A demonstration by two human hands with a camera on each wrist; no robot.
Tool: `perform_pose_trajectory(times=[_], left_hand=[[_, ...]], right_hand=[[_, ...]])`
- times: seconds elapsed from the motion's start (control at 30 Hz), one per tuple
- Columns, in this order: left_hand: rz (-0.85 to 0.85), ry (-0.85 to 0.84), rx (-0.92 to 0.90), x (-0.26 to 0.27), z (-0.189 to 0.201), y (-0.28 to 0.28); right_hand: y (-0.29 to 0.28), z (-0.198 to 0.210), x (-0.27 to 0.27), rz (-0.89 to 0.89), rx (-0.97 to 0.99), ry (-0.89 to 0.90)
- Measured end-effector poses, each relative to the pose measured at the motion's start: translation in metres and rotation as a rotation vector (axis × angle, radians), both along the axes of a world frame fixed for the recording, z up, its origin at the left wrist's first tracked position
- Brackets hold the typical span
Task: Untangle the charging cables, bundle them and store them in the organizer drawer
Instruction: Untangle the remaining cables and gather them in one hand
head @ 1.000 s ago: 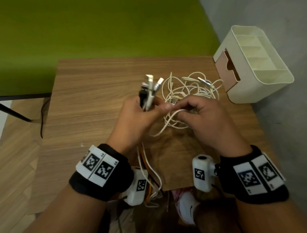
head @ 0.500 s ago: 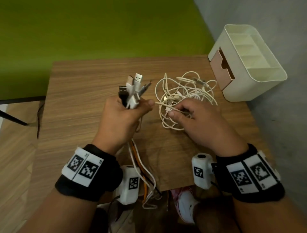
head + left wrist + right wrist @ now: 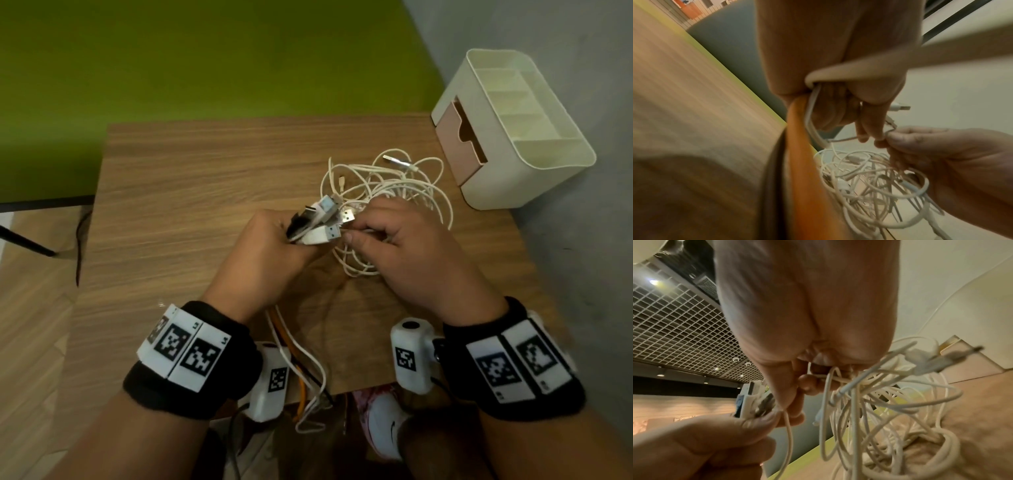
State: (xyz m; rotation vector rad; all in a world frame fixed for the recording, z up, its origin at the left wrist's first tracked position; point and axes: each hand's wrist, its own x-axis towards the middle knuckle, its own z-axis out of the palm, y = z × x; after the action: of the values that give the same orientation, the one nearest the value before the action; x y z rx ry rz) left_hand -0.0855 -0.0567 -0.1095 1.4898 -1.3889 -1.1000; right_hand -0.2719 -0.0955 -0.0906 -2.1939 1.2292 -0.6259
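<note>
Small wood-grain table, set against a grey wall on the right; green floor beyond its far edge, pale wood flooring at left. A dark table leg and a black cord show at the left margin. Right wrist view looks up at a white grid ceiling with recessed lights.

Left hand closed round a bunch of plugs, USB ends pointing up and right; their leads, white, black and one orange lead, hang from the fist over the table's near edge.

Right hand just beside the left, fingertips touching near the plugs. Thumb and forefinger pinch a thin white cable; other fingers curl in the tangle.

Tangle: loose white loops lying on the table, right of centre, partly lifted under the right hand. One silver-tipped plug lies at its far side.

Organizer: cream box at the table's far right corner, near the tangle but apart from it. Open compartments on top; pinkish drawer in its side facing the tangle, slightly pulled out.

A white shoe below the near edge.
</note>
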Motion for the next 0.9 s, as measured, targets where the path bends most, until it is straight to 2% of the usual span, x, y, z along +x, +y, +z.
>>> perform_pose_trajectory(times=[0.17, 0.23, 0.3, 0.37, 0.47, 0.53, 0.63, 0.7, 0.8, 0.9], left_hand=[[-0.029, 0.093, -0.106, -0.004, 0.011, 0.005], [-0.016, 0.243, -0.109, 0.0, 0.013, 0.006], [0.003, 0.459, -0.056, 0.006, 0.012, 0.007], [0.006, 0.649, -0.011, 0.01, 0.015, 0.008], [0.035, 0.788, 0.03, 0.016, 0.02, 0.008], [0.076, 0.715, 0.046, 0.02, 0.018, 0.008], [0.2, 0.405, 0.059, 0.022, 0.016, 0.007], [0.282, 0.256, 0.021, 0.021, 0.015, 0.007], [0.374, 0.194, -0.092, 0.021, 0.014, 0.006], [0.369, 0.252, -0.168, 0.019, 0.015, 0.007]], right_hand=[[0.004, 0.013, 0.005, 0.05, -0.064, -0.172], [0.004, 0.015, 0.002, 0.064, -0.043, -0.199], [0.003, 0.011, 0.0, 0.065, -0.021, -0.134], [0.0, 0.006, -0.002, 0.044, -0.005, 0.004], [-0.006, 0.002, -0.007, -0.036, 0.016, 0.17], [-0.008, 0.003, -0.01, -0.075, -0.014, 0.119], [-0.006, 0.008, -0.009, -0.111, -0.082, -0.064], [-0.005, 0.01, -0.006, -0.114, -0.111, -0.099], [-0.002, 0.007, -0.001, -0.115, -0.138, -0.011], [0.001, 0.003, 0.002, -0.118, -0.134, 0.13]])
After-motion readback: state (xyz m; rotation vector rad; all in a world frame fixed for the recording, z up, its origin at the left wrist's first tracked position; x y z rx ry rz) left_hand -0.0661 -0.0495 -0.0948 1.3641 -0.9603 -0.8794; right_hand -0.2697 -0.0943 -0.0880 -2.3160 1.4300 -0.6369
